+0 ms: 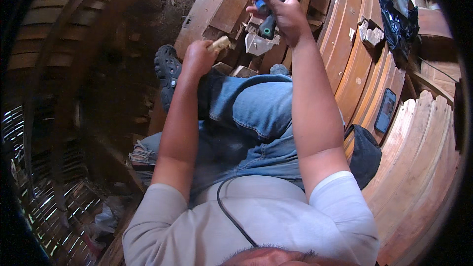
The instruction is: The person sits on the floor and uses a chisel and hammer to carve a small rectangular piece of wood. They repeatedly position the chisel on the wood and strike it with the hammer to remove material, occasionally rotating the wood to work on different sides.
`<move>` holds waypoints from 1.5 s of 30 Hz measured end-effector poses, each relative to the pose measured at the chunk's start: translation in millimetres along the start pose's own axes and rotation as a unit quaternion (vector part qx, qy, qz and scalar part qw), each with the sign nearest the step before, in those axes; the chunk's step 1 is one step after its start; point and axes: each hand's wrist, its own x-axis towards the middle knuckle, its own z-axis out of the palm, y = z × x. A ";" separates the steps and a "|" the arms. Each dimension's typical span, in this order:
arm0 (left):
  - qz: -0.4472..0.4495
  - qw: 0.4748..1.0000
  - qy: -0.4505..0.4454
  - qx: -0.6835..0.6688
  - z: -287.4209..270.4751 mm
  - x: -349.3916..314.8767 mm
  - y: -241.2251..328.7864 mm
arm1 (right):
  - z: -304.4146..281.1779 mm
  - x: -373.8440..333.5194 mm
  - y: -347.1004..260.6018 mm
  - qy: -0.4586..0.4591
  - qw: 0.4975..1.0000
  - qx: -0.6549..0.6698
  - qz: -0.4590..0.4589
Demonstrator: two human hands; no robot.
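My left hand (198, 59) is closed around a short, pale piece of wood (219, 44), whose end sticks out past the fingers near my shoe. Farther up and to the right, my right hand (288, 15) grips a tool with a black-and-green handle (267, 25). The tool runs up past the top edge, so its working end is out of view. A small blue piece (261, 6) shows among the right fingers; I cannot tell if it belongs to the tool. Below that hand lies a jagged, light-coloured chunk (260, 44) on the boards.
Long curved wooden boards (340, 39) lie side by side ahead and to the right. A phone (385, 110) rests on them, beside a dark cloth item (363, 156). A black plastic bag (398, 17) sits at the far right. My black clog (168, 75) is beside my left forearm.
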 end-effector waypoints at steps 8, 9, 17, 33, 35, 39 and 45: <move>-0.152 0.771 -0.083 -0.612 -72.4 -65.0 17.8 | 16.5 -11.4 12.5 -0.076 0.985 -0.156 0.027; -0.169 0.731 -0.094 -0.655 -85.7 -84.3 25.0 | 20.9 -18.7 10.6 -0.090 0.984 -0.153 0.023; -0.121 0.704 0.008 -0.700 -115.1 -163.0 3.4 | 69.8 -102.8 -1.3 -0.181 0.936 -0.302 -0.001; 0.013 0.764 0.179 -0.619 -98.2 -163.7 -10.2 | 134.7 -248.1 23.5 -0.080 0.979 -0.169 0.083; -0.060 0.649 0.132 -0.747 -106.0 -165.7 -2.6 | 135.1 -247.0 27.1 -0.069 0.974 -0.210 0.045; -0.028 0.751 0.239 -0.614 -100.2 -170.9 11.4 | 133.9 -247.5 21.2 -0.073 0.945 -0.320 -0.017; 0.118 0.865 0.288 -0.395 -91.7 -167.0 -4.6 | 150.0 -257.0 -2.7 -0.071 0.880 -0.464 -0.078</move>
